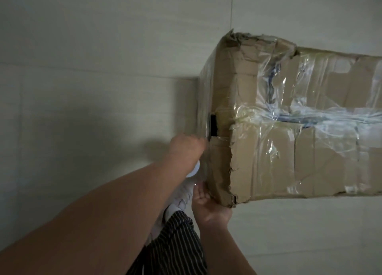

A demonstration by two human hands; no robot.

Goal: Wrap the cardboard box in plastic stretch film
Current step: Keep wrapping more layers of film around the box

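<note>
A worn cardboard box [268, 150] with torn edges stands on the tiled floor at the right, its top partly covered in clear tape and stretch film. A sheet of clear stretch film [203, 101] lies over its left side face. My left hand [186, 148] is closed around the stretch film roll [194, 170], pressed low against that left face; only the roll's white end shows under my wrist. My right hand [208, 206] grips the box's near left bottom corner, fingers against the cardboard.
Pale floor tiles [82, 89] spread to the left and behind the box. A striped trouser leg [177, 243] and a white shoe [182, 194] sit just below the hands, close to the box corner.
</note>
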